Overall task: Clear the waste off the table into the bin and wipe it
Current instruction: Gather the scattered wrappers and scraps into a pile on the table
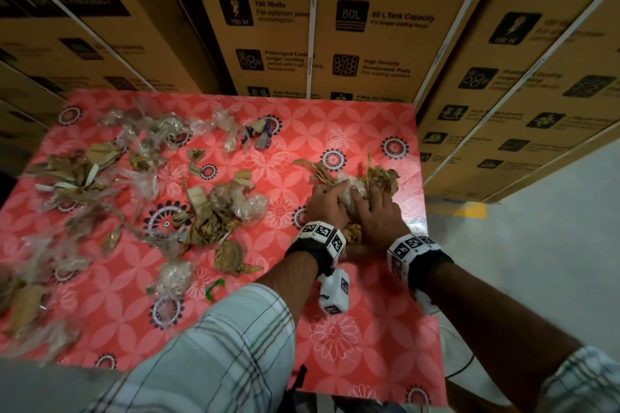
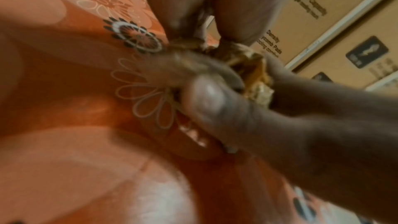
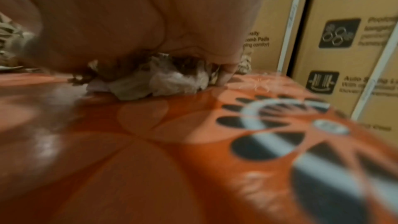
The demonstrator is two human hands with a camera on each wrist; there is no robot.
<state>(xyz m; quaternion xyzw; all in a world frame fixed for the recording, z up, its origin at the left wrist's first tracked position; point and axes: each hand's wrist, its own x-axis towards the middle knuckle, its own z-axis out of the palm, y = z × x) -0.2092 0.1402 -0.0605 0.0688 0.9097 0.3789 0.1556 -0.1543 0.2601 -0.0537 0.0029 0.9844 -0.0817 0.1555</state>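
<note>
A heap of dry brown leaves and crumpled clear plastic, the waste pile (image 1: 349,185), lies near the right edge of the red flowered table (image 1: 352,329). My left hand (image 1: 326,201) and right hand (image 1: 375,209) sit side by side on it, fingers curled over and round it. In the left wrist view my left hand (image 2: 200,40) clutches the waste pile (image 2: 256,77) from above, and the right hand (image 2: 280,117) closes in from the right. In the right wrist view my right hand (image 3: 163,52) cups the waste pile (image 3: 163,77) against the table.
More leaves and plastic scraps (image 1: 214,211) are strewn over the table's left and middle, with a small green bit (image 1: 214,290) near the front. Stacked cardboard boxes (image 1: 318,37) wall in the back and right. Grey floor (image 1: 536,261) lies beyond the right edge.
</note>
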